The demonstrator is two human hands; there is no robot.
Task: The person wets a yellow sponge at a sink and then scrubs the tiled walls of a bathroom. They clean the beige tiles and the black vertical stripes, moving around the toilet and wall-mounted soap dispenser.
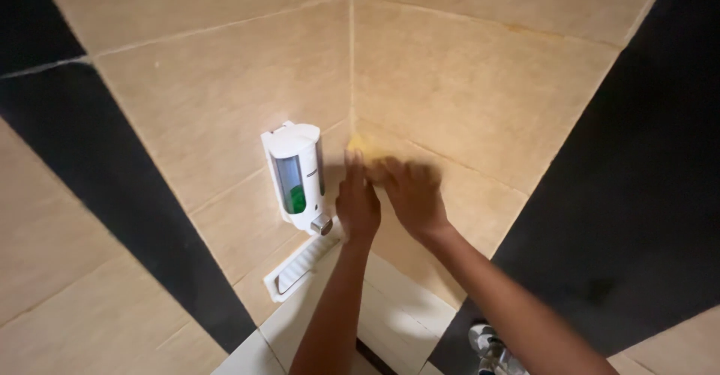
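Both my hands are raised against the corner of a beige tiled wall [465, 82]. My left hand [357, 199] rests flat on the tile just right of a white wall soap dispenser [295, 176] with green liquid inside. My right hand [411, 195] is blurred and presses a small yellow sponge [360, 147] onto the tile at the corner joint. Only a bit of the sponge shows above the fingers.
A white soap dish [298, 270] is fixed to the wall below the dispenser. Black tile bands [112, 187] run down the left and right walls. A chrome tap fitting [491, 349] shows at the bottom edge.
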